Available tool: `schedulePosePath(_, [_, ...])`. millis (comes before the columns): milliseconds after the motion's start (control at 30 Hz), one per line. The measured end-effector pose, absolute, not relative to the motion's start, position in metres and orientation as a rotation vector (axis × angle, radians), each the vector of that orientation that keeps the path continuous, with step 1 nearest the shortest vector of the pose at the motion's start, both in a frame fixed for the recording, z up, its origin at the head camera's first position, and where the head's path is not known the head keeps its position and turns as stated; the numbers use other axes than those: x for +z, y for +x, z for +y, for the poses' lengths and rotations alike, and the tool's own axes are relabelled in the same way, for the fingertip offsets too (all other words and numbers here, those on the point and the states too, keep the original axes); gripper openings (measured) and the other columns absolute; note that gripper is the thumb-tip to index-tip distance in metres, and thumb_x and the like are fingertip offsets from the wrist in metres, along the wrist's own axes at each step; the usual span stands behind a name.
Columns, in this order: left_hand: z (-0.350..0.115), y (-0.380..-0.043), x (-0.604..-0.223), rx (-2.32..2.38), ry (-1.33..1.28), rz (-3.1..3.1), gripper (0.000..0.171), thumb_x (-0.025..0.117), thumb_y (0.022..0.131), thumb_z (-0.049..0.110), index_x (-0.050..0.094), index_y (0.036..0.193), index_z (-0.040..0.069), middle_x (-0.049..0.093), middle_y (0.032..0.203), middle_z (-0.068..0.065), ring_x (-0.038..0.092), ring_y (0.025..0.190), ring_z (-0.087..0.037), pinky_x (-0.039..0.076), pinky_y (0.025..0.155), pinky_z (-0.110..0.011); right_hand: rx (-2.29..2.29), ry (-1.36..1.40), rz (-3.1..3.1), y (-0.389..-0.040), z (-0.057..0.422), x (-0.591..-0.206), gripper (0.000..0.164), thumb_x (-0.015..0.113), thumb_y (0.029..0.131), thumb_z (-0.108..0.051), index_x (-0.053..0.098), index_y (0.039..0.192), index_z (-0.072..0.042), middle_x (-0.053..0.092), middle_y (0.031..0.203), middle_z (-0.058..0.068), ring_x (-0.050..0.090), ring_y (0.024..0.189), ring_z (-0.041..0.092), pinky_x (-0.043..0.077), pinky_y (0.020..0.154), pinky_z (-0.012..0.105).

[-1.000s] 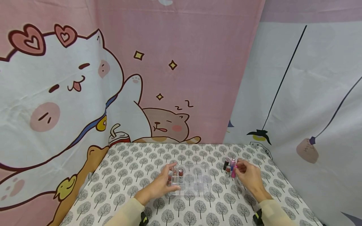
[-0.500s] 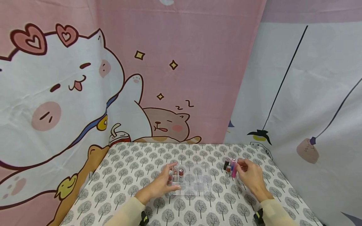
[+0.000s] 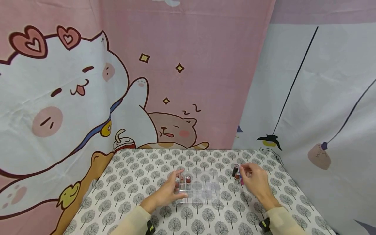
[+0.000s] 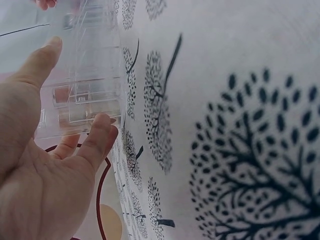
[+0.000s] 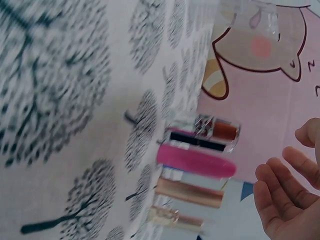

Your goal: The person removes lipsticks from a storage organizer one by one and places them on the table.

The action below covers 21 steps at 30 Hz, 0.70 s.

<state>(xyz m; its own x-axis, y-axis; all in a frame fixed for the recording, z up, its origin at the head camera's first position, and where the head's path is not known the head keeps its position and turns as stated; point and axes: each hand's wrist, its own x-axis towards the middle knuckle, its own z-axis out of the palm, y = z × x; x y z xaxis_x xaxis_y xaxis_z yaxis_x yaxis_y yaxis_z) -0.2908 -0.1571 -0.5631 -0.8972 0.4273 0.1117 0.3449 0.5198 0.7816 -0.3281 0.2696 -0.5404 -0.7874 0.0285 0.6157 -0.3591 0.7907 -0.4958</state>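
My left hand (image 3: 166, 188) grips the left end of a clear plastic organizer (image 3: 207, 199), thumb on the near side and fingers on the far side. Two lipsticks (image 3: 188, 179) stand in its left compartments. My right hand (image 3: 256, 182) is raised right over a cluster of upright lip tubes, its fingers loosely curved with nothing between them. In the right wrist view a bright pink tube (image 5: 197, 161), a rose-gold tube (image 5: 190, 192), a clear-and-gold tube (image 5: 175, 218) and a clear tube with a red-brown top (image 5: 225, 131) stand apart from the fingertips.
A black tube (image 3: 235, 170) stands at the left of the cluster. Tree-print cloth (image 3: 141, 186) covers the table. Behind it hangs a pink curtain (image 3: 223, 81) with cartoon animals, and a pale curtain (image 3: 337, 98) hangs to the right.
My right hand has moved left from beside the pink tube to over the cluster, hiding more of the tubes in the head view. The left hand and organizer stay put.
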Motion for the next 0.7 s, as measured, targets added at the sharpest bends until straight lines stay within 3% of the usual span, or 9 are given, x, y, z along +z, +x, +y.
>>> schedulePosePath(200, [-0.158, -0.292, -0.562, 1.347, 0.698, 2.646, 0.11, 0.094, 0.1, 0.037, 0.022, 0.183, 0.031, 0.042, 0.173, -0.022, 0.062, 0.107, -0.018, 0.061, 0.091, -0.026, 0.786, 0.357, -2.272, -0.321, 0.252, -0.537, 0.01, 0.087, 0.102, -0.006, 0.084, 0.112, -0.005, 0.083, 0.107, 0.014, 0.082, 0.09, 0.032, 0.074, 0.074, 0.042])
schedulePosePath(333, [-0.158, -0.292, -0.561, 1.365, 0.711, 2.628, 0.11, 0.095, 0.099, 0.035, 0.023, 0.183, 0.029, 0.043, 0.171, -0.023, 0.062, 0.109, -0.021, 0.061, 0.091, -0.026, 0.738, 0.432, -2.22, -0.317, 0.238, -0.536, 0.012, 0.088, 0.1, -0.004, 0.085, 0.112, -0.003, 0.084, 0.105, 0.014, 0.082, 0.09, 0.033, 0.073, 0.076, 0.055])
schedulePosePath(367, [-0.158, -0.292, -0.561, 1.371, 0.713, 2.62, 0.11, 0.094, 0.099, 0.035, 0.023, 0.183, 0.029, 0.043, 0.171, -0.024, 0.062, 0.109, -0.021, 0.061, 0.091, -0.026, 0.729, 0.435, -2.216, -0.316, 0.235, -0.535, 0.013, 0.089, 0.1, -0.004, 0.085, 0.113, -0.004, 0.084, 0.105, 0.012, 0.081, 0.088, 0.031, 0.071, 0.082, 0.061])
schedulePosePath(467, [-0.157, -0.292, -0.56, 1.393, 0.711, 2.594, 0.11, 0.095, 0.099, 0.034, 0.024, 0.183, 0.028, 0.04, 0.174, -0.027, 0.063, 0.111, -0.023, 0.061, 0.092, -0.026, 0.736, 0.451, -2.229, -0.314, 0.224, -0.535, 0.015, 0.089, 0.1, -0.004, 0.085, 0.115, -0.005, 0.083, 0.105, 0.011, 0.079, 0.088, 0.029, 0.07, 0.081, 0.061])
schedulePosePath(567, [-0.157, -0.293, -0.56, 1.395, 0.687, 2.585, 0.11, 0.095, 0.099, 0.034, 0.024, 0.183, 0.03, 0.04, 0.175, -0.026, 0.063, 0.111, -0.024, 0.061, 0.092, -0.025, 0.756, 0.483, -2.246, -0.314, 0.213, -0.535, 0.017, 0.09, 0.1, -0.005, 0.085, 0.116, -0.006, 0.083, 0.107, 0.009, 0.079, 0.089, 0.026, 0.071, 0.081, 0.052])
schedulePosePath(600, [-0.157, -0.293, -0.56, 1.397, 0.679, 2.584, 0.11, 0.095, 0.099, 0.034, 0.024, 0.183, 0.031, 0.04, 0.174, -0.026, 0.063, 0.11, -0.024, 0.061, 0.092, -0.026, 0.766, 0.503, -2.245, -0.314, 0.21, -0.535, 0.017, 0.09, 0.1, -0.005, 0.085, 0.116, -0.006, 0.083, 0.108, 0.009, 0.08, 0.091, 0.026, 0.072, 0.074, 0.046])
schedulePosePath(700, [-0.156, -0.293, -0.561, 1.399, 0.665, 2.585, 0.11, 0.095, 0.099, 0.035, 0.024, 0.183, 0.032, 0.043, 0.17, -0.023, 0.063, 0.109, -0.025, 0.061, 0.09, -0.025, 0.773, 0.561, -2.232, -0.315, 0.199, -0.536, 0.018, 0.091, 0.099, -0.005, 0.085, 0.116, -0.005, 0.084, 0.109, 0.01, 0.082, 0.094, 0.026, 0.073, 0.078, 0.043])
